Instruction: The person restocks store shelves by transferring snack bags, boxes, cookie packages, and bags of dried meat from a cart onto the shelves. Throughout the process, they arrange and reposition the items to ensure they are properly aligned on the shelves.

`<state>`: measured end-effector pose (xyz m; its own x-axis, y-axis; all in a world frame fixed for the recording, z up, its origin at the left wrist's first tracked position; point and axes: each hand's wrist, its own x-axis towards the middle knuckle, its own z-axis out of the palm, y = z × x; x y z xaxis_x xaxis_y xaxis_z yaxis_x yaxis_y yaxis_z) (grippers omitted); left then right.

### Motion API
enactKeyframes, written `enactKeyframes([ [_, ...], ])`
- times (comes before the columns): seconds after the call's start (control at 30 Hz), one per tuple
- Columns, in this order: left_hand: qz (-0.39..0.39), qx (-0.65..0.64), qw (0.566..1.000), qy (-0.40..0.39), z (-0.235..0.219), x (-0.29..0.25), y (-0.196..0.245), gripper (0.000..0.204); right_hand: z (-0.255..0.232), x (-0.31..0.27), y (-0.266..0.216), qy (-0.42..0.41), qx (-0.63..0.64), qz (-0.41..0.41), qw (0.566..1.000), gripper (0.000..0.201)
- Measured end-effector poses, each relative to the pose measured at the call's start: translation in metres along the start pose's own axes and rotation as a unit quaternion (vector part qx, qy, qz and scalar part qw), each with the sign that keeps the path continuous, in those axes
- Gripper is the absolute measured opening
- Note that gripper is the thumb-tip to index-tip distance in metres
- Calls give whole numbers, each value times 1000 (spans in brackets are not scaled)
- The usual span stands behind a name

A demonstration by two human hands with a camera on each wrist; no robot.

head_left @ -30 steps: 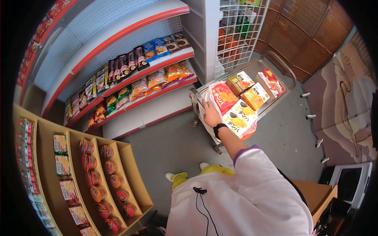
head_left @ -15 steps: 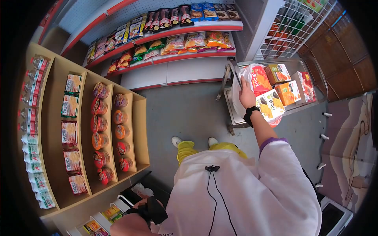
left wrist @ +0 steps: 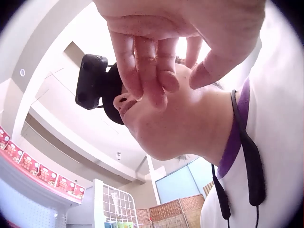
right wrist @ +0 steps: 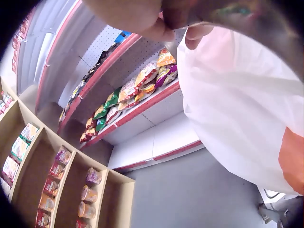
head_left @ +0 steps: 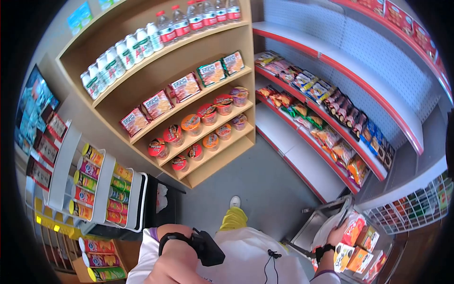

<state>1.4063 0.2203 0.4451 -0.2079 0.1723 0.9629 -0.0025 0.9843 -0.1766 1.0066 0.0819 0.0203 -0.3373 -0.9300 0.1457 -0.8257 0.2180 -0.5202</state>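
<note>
My right hand [head_left: 336, 234] grips the handle bar [head_left: 349, 207] of a metal trolley at the lower right of the head view. Beside that hand, a white plastic bag [right wrist: 237, 99] hangs large in the right wrist view. On the trolley lie a red packet [head_left: 353, 229], orange boxes [head_left: 360, 259] and white-and-yellow boxes [head_left: 343, 256]. Raised in front of the chin and neck, my left hand [left wrist: 166, 38] has loosely bent fingers with nothing between them. In the head view only the left arm with its black wrist strap [head_left: 177, 236] shows.
A wooden shelf [head_left: 250, 85] ahead holds water bottles, white bottles, noodle packets and cup noodles. Red-edged metal shelves [head_left: 326, 196] with snack bags stand on the right. At left is a white rack [head_left: 106, 184] of chip cans. Grey floor [head_left: 255, 175] lies between.
The head view has swung left, so the wooden shelf now stands ahead and the trolley appears lower right. The left arm has come into view. My right hand stays on the trolley's handle bar.
</note>
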Motion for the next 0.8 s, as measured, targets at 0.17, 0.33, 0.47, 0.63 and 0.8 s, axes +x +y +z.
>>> enactKeyframes([
  [0.17, -42, 55, 997, -39, -31, -12, 22, 62, 20, 6, 31, 6, -1, -14, 1000, 71],
  [0.33, -368, 165, 915, 17, -41, -65, 7, 8, -9, -3, -19, -34, -72, 75, 994, 78],
  [0.47, -492, 209, 842, -72, -40, -111, -6, 15, -71, -18, -94, -42, -77, 48, 995, 50],
  [0.63, -529, 171, 822, -124, -37, -127, -9, 16, -72, -19, -87, -127, -22, 99, 987, 64],
  [0.8, -539, 170, 813, -139, -28, -131, -15, 16, -69, -16, -82, -133, -45, 104, 985, 61],
])
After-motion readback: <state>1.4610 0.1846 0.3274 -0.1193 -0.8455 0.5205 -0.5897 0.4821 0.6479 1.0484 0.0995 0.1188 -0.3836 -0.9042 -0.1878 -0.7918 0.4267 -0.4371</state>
